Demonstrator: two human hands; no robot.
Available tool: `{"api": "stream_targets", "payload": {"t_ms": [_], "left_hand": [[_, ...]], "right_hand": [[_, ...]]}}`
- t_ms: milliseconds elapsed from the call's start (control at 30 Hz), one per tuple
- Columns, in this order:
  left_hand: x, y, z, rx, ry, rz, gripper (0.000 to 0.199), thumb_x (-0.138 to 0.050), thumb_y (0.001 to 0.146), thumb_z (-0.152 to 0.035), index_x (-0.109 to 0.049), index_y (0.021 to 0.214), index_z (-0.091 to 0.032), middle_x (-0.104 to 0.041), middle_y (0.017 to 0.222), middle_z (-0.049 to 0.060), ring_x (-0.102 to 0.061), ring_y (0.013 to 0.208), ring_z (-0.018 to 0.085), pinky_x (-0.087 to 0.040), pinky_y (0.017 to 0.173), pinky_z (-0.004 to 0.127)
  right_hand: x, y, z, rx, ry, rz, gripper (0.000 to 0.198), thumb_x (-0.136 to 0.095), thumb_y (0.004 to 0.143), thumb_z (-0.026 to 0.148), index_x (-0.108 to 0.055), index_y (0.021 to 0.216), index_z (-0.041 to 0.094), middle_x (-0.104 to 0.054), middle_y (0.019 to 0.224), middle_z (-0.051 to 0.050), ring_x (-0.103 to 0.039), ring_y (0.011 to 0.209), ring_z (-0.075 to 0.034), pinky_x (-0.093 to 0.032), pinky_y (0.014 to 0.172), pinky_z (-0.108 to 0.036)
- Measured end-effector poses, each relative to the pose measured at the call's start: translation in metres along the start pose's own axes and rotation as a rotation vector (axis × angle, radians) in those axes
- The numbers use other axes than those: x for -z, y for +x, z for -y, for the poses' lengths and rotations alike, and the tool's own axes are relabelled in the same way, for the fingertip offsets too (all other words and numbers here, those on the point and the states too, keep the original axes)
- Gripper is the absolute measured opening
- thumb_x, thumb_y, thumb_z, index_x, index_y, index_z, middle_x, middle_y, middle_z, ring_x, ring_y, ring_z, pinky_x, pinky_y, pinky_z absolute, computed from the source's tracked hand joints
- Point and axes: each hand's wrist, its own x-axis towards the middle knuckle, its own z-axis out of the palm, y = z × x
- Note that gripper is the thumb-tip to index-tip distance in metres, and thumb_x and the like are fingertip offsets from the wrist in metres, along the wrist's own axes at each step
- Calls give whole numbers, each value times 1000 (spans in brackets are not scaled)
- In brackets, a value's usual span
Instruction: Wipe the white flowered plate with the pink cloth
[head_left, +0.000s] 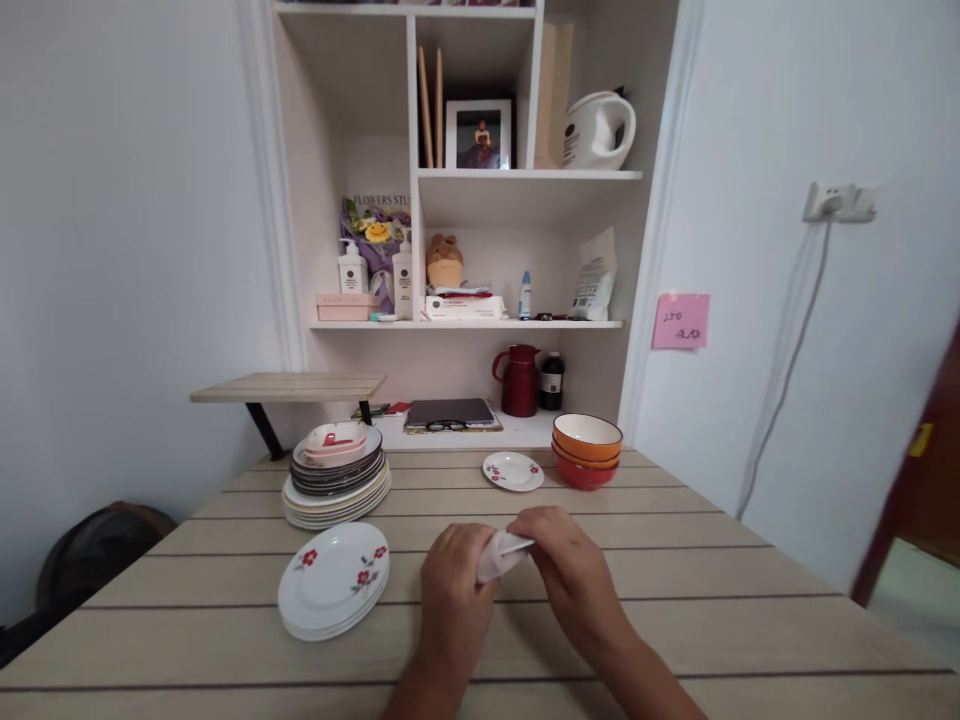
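My left hand (456, 570) is closed around a crumpled whitish tissue (491, 562), low over the front middle of the table. A thin white plate (516, 543) shows almost edge-on between my hands, most of it covered by fingers and tissue. My right hand (562, 555) grips that plate from its right side, fingers curled over the top. Left of my hands lies a short stack of white plates with red flowers (334, 580). Beyond them rests a single small flowered plate (513, 471).
A taller stack of plates (337, 495), topped by small pink-edged dishes (336, 440), stands at the back left below a raised wooden shelf (289, 388). Orange and red bowls (587, 450) are nested at the back right. Behind the table, a shelf unit holds a red jug (520, 382).
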Motion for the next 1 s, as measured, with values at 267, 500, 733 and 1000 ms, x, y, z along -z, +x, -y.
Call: {"api": "stream_targets", "payload": {"t_ms": [267,500,733,1000], "left_hand": [[-4,3,2,478,-369,56,20,-63,70,-14,-69,88,-19,-72,83,3,-66,77,20,-50,70,26],[-5,10,-4,691,-579,-14,13,-67,70,-25,-66,79,-17,-65,70,-1,-58,65,15,-46,59,21],[-4,14,-9,774,-613,-37,19,-71,68,-30,-66,78,-15,-67,71,1,-58,66,16,-47,60,22],[-9,7,-2,700,-490,-56,14,-69,73,-27,-69,82,-16,-73,77,4,-65,72,20,-51,67,27]], "right_hand": [[-2,3,-3,-255,302,11,16,-52,92,28,-65,84,23,-65,83,-3,-57,78,-20,-43,71,-28],[-9,1,-4,-517,625,-106,18,-62,86,38,-63,83,20,-57,72,2,-48,70,-16,-38,63,-24],[-18,-2,-7,-700,907,-255,27,-71,79,42,-65,96,21,-67,84,-1,-53,71,-16,-42,64,-25],[-16,-1,-7,-646,663,-196,28,-64,84,40,-62,105,22,-68,90,-3,-57,79,-20,-46,69,-29]]}}
